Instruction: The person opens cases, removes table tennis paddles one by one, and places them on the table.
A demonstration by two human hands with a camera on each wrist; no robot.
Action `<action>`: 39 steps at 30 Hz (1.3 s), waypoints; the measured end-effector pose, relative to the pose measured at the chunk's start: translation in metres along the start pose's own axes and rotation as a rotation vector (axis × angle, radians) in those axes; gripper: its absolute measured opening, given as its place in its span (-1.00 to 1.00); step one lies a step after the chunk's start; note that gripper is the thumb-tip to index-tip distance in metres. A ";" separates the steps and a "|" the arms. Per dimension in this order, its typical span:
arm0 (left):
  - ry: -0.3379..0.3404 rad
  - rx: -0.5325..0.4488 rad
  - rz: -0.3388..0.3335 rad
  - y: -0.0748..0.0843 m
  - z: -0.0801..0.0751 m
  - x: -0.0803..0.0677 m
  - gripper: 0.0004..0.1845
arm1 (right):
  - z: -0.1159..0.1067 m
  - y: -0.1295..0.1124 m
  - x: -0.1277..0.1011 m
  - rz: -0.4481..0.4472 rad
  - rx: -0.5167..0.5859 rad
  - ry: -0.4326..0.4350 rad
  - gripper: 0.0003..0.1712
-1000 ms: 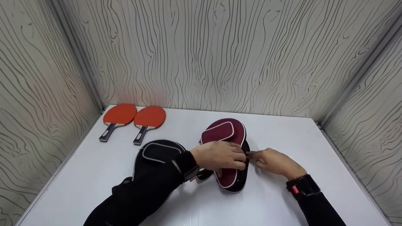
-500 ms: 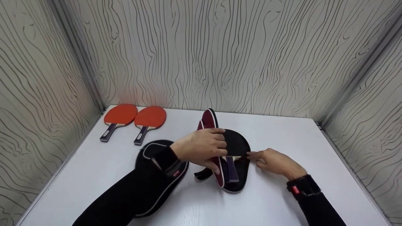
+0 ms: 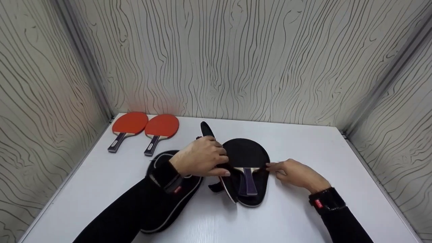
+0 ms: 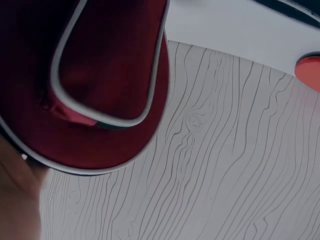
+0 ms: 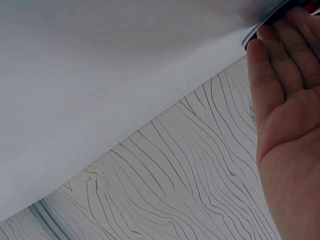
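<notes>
A: The left hand (image 3: pixel 202 156) grips the maroon cover's flap (image 4: pixel 100 85), folded open at centre frame; the right hand (image 3: pixel 293 173), fingers straight, steadies the case's edge (image 3: pixel 266 168).

B: If that grip slips, the flap could drop onto the black paddle (image 3: pixel 245 158) inside, or drag the case along the surface (image 3: pixel 303 141).
</notes>
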State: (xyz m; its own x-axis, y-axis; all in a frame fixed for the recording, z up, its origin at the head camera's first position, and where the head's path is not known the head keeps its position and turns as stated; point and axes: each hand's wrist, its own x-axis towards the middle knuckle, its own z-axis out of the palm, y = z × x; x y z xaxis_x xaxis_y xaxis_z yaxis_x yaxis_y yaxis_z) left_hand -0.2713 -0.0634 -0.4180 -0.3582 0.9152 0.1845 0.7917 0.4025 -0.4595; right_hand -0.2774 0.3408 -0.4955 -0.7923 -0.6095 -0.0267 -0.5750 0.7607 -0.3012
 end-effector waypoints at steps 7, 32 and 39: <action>-0.056 -0.124 -0.088 0.000 0.005 -0.011 -0.48 | 0.001 0.001 0.001 0.026 -0.008 -0.006 -0.48; -0.401 -0.403 -0.154 0.011 0.055 -0.047 -0.12 | 0.001 0.000 0.001 0.007 -0.025 0.005 -0.48; -0.357 -0.346 -0.123 0.014 0.060 -0.054 -0.13 | -0.003 -0.008 0.001 -0.032 -0.147 0.073 -0.66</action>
State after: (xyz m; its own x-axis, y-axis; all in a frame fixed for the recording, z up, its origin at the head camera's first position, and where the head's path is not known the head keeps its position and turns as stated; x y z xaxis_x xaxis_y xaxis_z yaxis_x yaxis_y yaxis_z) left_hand -0.2707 -0.1083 -0.4866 -0.5577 0.8217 -0.1175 0.8291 0.5445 -0.1271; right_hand -0.2741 0.3346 -0.4907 -0.7829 -0.6200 0.0515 -0.6195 0.7691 -0.1575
